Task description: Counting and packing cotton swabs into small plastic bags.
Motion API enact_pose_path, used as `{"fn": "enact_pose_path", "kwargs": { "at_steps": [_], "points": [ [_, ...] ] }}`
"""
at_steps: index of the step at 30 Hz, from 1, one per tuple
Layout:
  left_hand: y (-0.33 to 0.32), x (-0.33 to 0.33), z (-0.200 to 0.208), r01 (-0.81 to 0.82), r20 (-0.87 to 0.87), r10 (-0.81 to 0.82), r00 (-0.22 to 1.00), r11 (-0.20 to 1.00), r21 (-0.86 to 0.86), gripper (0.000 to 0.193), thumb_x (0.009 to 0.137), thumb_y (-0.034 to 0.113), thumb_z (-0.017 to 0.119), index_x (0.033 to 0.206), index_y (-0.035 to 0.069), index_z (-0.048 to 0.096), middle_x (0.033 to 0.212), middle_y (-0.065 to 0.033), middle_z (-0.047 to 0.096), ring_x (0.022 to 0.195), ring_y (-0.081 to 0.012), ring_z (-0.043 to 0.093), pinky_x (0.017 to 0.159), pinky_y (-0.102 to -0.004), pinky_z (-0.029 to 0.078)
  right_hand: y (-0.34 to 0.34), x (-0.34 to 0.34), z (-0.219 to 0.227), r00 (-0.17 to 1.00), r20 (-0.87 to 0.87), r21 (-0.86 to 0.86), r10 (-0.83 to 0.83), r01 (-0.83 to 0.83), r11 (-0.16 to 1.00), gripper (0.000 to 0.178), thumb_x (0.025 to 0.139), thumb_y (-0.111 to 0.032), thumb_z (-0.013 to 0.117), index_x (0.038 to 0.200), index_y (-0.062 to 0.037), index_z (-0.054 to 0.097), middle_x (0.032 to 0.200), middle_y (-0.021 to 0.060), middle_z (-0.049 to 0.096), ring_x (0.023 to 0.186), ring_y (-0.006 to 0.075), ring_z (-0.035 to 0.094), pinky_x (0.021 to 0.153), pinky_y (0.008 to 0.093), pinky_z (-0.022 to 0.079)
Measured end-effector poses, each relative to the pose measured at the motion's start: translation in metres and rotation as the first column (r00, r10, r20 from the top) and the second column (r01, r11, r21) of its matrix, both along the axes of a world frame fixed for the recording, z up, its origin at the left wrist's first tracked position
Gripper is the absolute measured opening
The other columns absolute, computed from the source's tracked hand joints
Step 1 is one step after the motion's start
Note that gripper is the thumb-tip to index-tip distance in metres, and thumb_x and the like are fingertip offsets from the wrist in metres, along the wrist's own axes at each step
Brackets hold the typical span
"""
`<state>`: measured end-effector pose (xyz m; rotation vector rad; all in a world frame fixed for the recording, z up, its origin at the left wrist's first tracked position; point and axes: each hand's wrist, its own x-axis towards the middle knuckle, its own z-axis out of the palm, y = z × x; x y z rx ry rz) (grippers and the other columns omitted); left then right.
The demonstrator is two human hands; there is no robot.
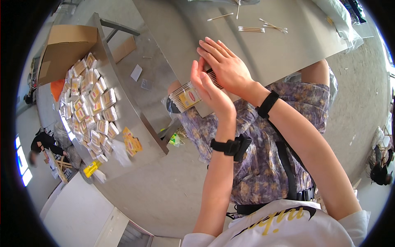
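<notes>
From the head view, looking down, both hands meet over the near edge of a grey metal table (288,57). The left hand (212,92) has its fingers curled round a small clear packet of cotton swabs (186,96) with a yellow and red label, holding it just off the table edge above the person's lap. The right hand (224,64) lies flat over the top of the same packet, fingers straight and close together, pressing on the swab ends. Both wrists carry black bands. Further up the table a few loose cotton swabs (251,29) lie scattered, well apart from the hands. To the left, a second metal surface holds a spread of filled swab packets (92,103) beside an open cardboard box (66,47)
</notes>
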<state>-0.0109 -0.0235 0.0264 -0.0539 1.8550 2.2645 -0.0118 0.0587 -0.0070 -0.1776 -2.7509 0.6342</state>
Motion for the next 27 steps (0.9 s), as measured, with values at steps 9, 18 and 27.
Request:
{"fn": "enact_pose_path", "kwargs": {
  "at_steps": [9, 18, 27],
  "points": [
    [-0.113, -0.07, -0.013, -0.175, -0.292, -0.073, 0.954, 0.654, -0.736, 0.032, 0.104, 0.023, 0.05, 0.124, -0.001, 0.059, 0.123, -0.0189, 0.064, 0.114, -0.0295, 0.061, 0.097, -0.0401, 0.046, -0.002, -0.004, 0.002, 1.0, 0.021, 0.097, 0.022, -0.024, 0.995, 0.053, 0.093, -0.007, 0.049, 0.146, -0.0019, 0.045, 0.156, 0.0108, 0.04, 0.149, 0.0246, 0.029, 0.125, 0.0419, 0.024],
    [-0.102, -0.074, -0.032, 0.094, -0.082, -0.293, 0.953, 0.54, -0.837, 0.055, 0.106, 0.043, 0.049, 0.089, -0.006, 0.068, 0.071, -0.0215, 0.064, 0.062, -0.0277, 0.059, 0.062, -0.0416, 0.046, -0.021, -0.017, 0.0, 0.995, 0.038, 0.18, 0.094, -0.099, 0.979, 0.052, 0.094, -0.014, 0.051, 0.143, 0.0006, 0.045, 0.154, 0.0113, 0.042, 0.149, 0.023, 0.029, 0.125, 0.0379, 0.024],
    [-0.101, -0.07, -0.037, 0.033, -0.167, -0.296, 0.941, 0.568, -0.822, 0.057, 0.106, 0.045, 0.045, 0.092, -0.004, 0.07, 0.077, -0.0216, 0.068, 0.07, -0.032, 0.066, 0.065, -0.0413, 0.048, -0.024, -0.018, 0.0, 0.995, 0.048, 0.176, 0.093, -0.1, 0.979, 0.053, 0.094, -0.014, 0.052, 0.145, -0.0001, 0.044, 0.154, 0.011, 0.041, 0.149, 0.0228, 0.029, 0.125, 0.0376, 0.024]
  ]
}}
